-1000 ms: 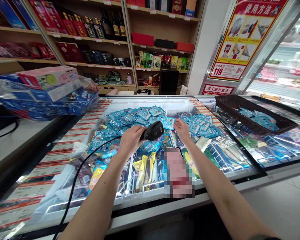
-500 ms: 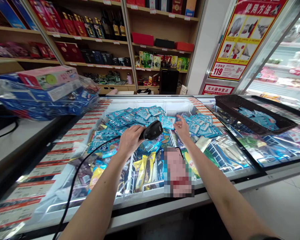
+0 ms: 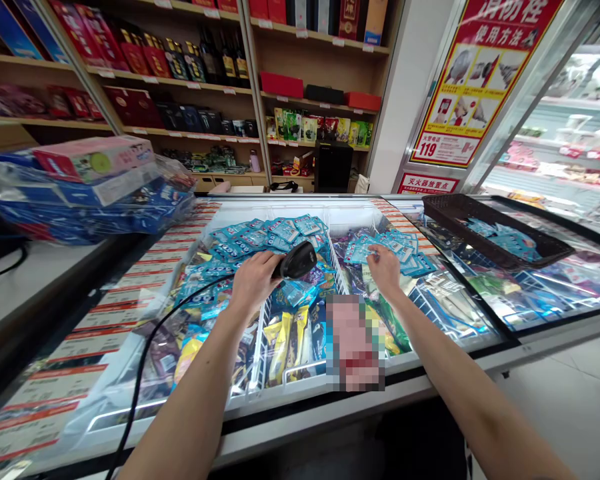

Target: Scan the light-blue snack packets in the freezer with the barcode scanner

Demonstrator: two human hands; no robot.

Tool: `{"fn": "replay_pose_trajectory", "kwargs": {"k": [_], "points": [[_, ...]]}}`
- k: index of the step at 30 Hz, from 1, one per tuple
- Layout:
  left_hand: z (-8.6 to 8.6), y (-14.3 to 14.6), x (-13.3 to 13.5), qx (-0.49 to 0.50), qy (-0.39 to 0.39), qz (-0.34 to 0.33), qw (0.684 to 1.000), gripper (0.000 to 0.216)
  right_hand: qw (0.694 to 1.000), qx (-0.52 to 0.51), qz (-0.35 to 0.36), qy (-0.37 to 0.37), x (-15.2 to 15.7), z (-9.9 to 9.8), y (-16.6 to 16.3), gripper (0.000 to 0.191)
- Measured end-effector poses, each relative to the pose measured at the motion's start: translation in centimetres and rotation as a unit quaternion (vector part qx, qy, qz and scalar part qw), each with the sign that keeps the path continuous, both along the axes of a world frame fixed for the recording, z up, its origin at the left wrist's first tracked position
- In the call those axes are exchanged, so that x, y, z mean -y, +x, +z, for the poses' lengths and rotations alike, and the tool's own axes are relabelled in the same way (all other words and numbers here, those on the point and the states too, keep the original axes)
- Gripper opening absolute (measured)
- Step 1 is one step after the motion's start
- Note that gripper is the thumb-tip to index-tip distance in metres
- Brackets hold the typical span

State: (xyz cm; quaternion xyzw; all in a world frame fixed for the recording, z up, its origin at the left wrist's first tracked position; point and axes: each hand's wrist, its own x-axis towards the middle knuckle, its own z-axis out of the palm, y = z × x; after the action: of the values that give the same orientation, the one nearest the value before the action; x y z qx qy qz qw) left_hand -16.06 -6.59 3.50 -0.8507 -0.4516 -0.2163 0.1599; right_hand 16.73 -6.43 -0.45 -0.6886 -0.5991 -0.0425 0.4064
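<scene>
My left hand [image 3: 254,280] is closed around the handle of a black barcode scanner [image 3: 299,260], its head pointing right over the freezer baskets. A cord runs from it down to the left. To the right, my right hand [image 3: 384,268] has its fingers pinched at the edge of a small blue packet [image 3: 359,252], low over the right-hand pile of blue packets [image 3: 405,245]. Just how the fingertips grip it is partly hidden. Another, larger spread of blue packets [image 3: 245,239] lies behind and left of the scanner.
Both hands are over an open chest freezer with white wire baskets [image 3: 338,257] and ice creams in yellow wrappers [image 3: 283,343]. A blurred-out phone [image 3: 354,343] lies at the front edge. On the right sits a brown basket [image 3: 555,257] with blue packets; bagged boxes [image 3: 95,180] stand left.
My right hand has moved right with the blue packet, from over the basket divider to the right-hand pile. The left hand still holds the scanner; the view has shifted slightly.
</scene>
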Motion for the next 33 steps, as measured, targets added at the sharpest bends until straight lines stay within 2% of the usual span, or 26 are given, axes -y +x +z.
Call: {"fn": "replay_pose_trajectory", "kwargs": {"k": [2,6,11,13,17,21,25,28,33], "points": [[-0.1,-0.1,0.0,0.001,0.002,0.001,1.0,0.034,0.998,0.038,-0.047,-0.008,1.1,0.0,1.1,0.035],[-0.1,-0.2,0.0,-0.005,0.007,0.006,1.0,0.036,0.989,0.121,-0.087,-0.003,2.5,-0.2,2.0,0.034],[-0.2,-0.2,0.1,0.001,0.009,0.011,1.0,0.034,0.984,0.174,-0.013,-0.042,2.5,-0.2,1.1,0.04],[-0.1,-0.2,0.1,0.003,0.007,0.014,1.0,0.034,0.981,0.183,-0.002,-0.065,2.2,-0.2,0.9,0.038],[0.3,-0.5,0.0,0.01,0.011,0.033,0.999,0.036,0.979,0.184,-0.04,-0.076,1.4,-0.1,1.3,0.035],[1.4,-1.6,0.0,0.017,0.017,0.059,0.998,0.035,0.978,0.182,-0.079,-0.063,0.5,-0.1,1.8,0.032],[2.3,-3.3,0.1,0.014,0.03,0.078,0.996,0.034,0.983,0.157,-0.088,-0.033,-0.1,0.0,1.6,0.032],[1.9,-4.3,0.1,0.016,0.033,0.088,0.995,0.033,0.988,0.147,-0.053,-0.016,-0.4,0.2,0.5,0.034],[0.2,-4.8,0.3,0.02,0.026,0.077,0.997,0.034,0.978,0.162,0.125,-0.037,-2.0,0.2,-2.6,0.039]]}}
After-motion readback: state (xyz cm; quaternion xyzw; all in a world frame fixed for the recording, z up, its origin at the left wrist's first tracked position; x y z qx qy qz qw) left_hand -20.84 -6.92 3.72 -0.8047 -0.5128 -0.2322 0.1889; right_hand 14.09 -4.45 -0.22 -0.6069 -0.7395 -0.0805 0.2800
